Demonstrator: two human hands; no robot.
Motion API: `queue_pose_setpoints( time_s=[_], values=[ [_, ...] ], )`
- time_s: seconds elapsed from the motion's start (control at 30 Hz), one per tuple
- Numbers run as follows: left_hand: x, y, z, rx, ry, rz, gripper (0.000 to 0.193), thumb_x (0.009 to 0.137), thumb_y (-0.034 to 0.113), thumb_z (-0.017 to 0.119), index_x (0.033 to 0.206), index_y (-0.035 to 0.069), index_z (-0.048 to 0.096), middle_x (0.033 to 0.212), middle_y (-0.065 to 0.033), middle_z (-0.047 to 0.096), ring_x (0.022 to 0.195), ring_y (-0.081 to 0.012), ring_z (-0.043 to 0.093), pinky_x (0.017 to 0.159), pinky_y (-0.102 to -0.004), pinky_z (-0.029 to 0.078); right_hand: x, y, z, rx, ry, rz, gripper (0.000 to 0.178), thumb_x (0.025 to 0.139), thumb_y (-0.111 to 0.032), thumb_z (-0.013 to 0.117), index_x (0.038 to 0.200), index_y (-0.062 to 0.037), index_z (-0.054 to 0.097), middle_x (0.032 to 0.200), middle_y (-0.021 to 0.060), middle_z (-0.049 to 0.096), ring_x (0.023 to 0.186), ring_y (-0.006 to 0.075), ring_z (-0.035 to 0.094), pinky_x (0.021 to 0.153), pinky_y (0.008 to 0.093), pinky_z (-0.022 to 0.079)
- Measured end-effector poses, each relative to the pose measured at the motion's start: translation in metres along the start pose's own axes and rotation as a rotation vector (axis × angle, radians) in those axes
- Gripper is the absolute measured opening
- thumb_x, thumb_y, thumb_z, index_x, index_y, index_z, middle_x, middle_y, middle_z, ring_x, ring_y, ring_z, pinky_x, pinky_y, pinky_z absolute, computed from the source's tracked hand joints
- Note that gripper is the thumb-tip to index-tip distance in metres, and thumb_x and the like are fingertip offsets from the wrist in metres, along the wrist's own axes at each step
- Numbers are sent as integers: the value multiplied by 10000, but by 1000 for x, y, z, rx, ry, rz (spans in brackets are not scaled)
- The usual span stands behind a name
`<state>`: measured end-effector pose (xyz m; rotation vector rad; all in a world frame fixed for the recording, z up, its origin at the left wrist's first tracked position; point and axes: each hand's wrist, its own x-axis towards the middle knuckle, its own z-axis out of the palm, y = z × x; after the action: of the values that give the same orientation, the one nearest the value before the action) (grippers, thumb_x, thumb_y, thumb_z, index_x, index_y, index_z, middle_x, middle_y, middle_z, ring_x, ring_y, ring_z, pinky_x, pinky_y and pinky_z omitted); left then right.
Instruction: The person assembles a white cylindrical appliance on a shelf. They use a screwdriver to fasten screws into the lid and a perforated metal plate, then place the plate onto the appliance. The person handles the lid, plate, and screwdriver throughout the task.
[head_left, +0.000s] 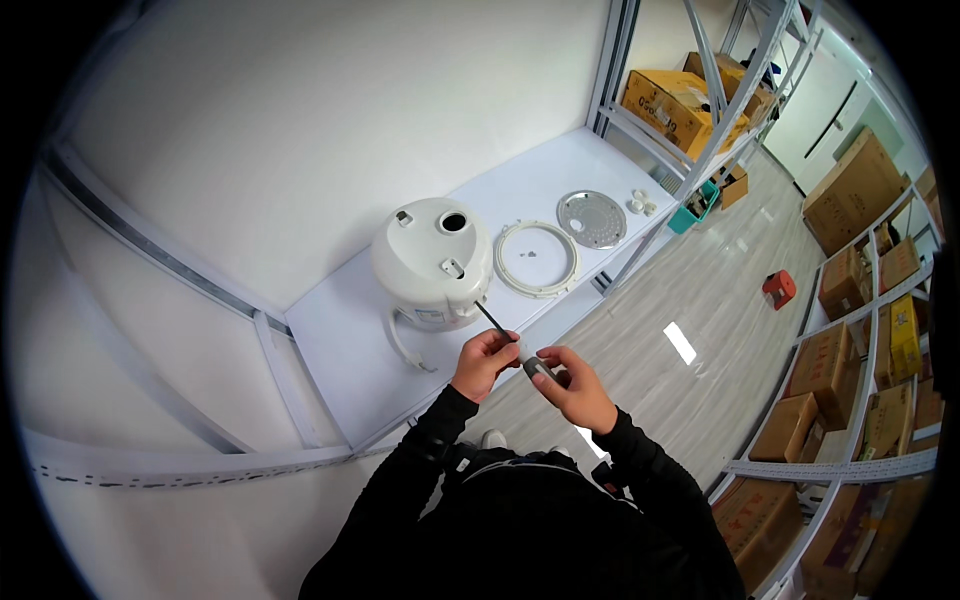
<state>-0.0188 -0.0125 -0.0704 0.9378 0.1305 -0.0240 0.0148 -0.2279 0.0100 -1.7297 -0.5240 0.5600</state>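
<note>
With both hands I hold a screwdriver (494,321) with a dark shaft and a grey handle. My right hand (582,394) is wrapped round the handle. My left hand (479,368) pinches the tool farther forward, near the shaft. The tip meets the lower right side of a rounded white appliance housing (418,255), or lies just in front of it; I cannot tell which. That housing has a dark round hole in its top. Beside its base lies a curved white handle-like part (402,345).
On the white table (345,375), right of the housing, lie a white ring (499,258) around tiny metal pieces (528,255), a perforated metal disc (592,212) and small white parts (641,203). Metal shelving with cardboard boxes (823,370) lines the right; a red stool (779,289) stands on the floor.
</note>
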Motion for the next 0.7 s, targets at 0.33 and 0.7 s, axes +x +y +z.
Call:
queue_pose_setpoints(
  time_s=[0.33, 0.7],
  values=[
    [0, 18, -4, 164, 86, 3, 194, 1021, 203, 657, 1101, 26, 668, 924, -32, 691, 786, -115, 661, 695, -258, 526, -1, -9, -5, -239, -3, -124, 427, 943, -65, 694, 1344, -34, 549, 1034, 104, 634, 686, 144, 608, 643, 301, 495],
    [-21, 9, -122, 1077, 1116, 411, 284, 835, 171, 755, 1062, 81, 611, 888, -63, 572, 800, -234, 571, 719, -393, 492, 10, 11, -38, -239, 7, -187, 568, 886, 119, 605, 1426, -34, 515, 1157, 87, 493, 1010, 193, 524, 916, 276, 434]
  ],
)
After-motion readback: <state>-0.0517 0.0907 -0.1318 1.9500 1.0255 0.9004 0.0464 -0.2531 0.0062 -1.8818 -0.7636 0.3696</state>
